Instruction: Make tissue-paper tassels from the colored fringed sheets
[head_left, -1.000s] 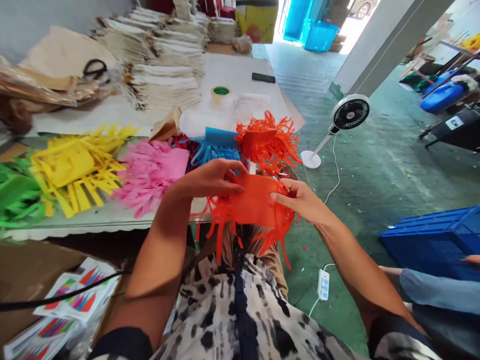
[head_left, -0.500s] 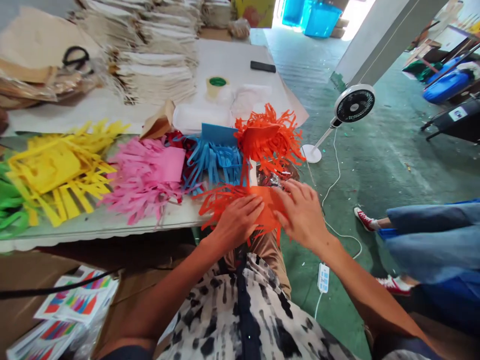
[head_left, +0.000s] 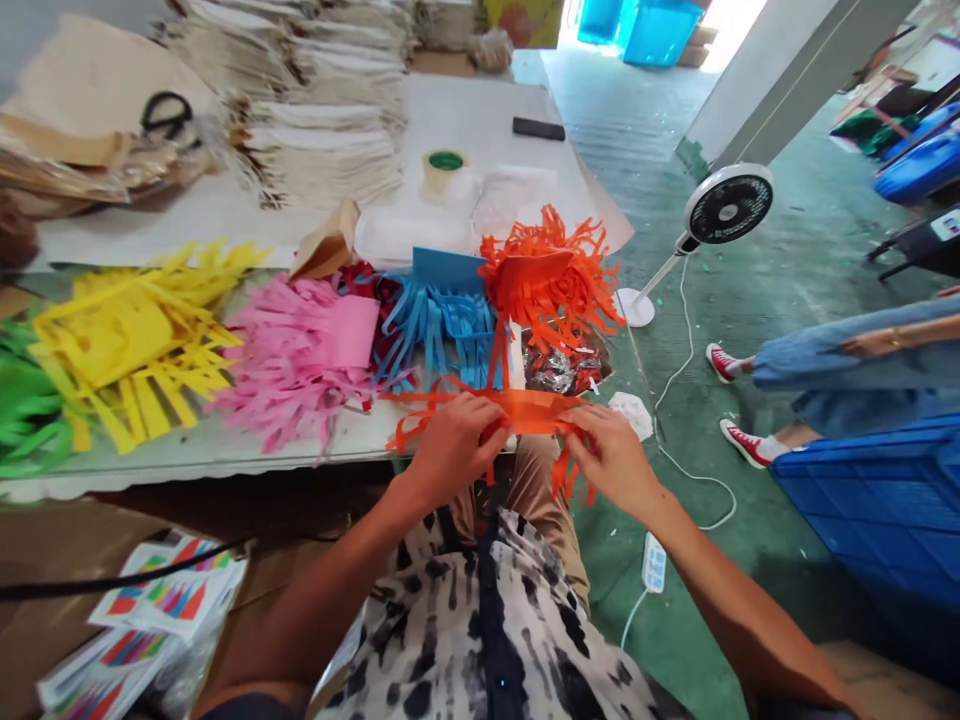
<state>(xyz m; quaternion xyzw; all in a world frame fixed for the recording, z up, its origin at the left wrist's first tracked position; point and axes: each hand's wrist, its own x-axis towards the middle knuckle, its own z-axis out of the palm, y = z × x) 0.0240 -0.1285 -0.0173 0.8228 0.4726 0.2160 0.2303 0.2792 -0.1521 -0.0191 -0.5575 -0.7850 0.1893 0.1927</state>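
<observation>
Both my hands grip one orange fringed paper piece (head_left: 529,408) just off the table's near edge, above my lap. My left hand (head_left: 448,450) pinches its left end and my right hand (head_left: 615,458) pinches its right end, so the piece lies nearly flat, seen almost edge-on, with its strips hanging down. Directly beyond it on the table sits a pile of orange fringed pieces (head_left: 551,275). To the left lie blue (head_left: 442,315), pink (head_left: 300,355), yellow (head_left: 127,345) and green (head_left: 26,410) fringed piles in a row.
Stacks of cream bags (head_left: 315,150), a tape roll (head_left: 442,170), black scissors (head_left: 166,112) and a phone (head_left: 538,128) lie farther back. A white fan (head_left: 720,215) stands on the green floor, a power strip (head_left: 654,562) by my leg. A blue crate (head_left: 885,505) and another person's legs (head_left: 825,365) are at right.
My hands went from pressing the orange piece at the table edge to pinching its two ends and holding it flat. The person at right shifted and the blue crate came back into view.
</observation>
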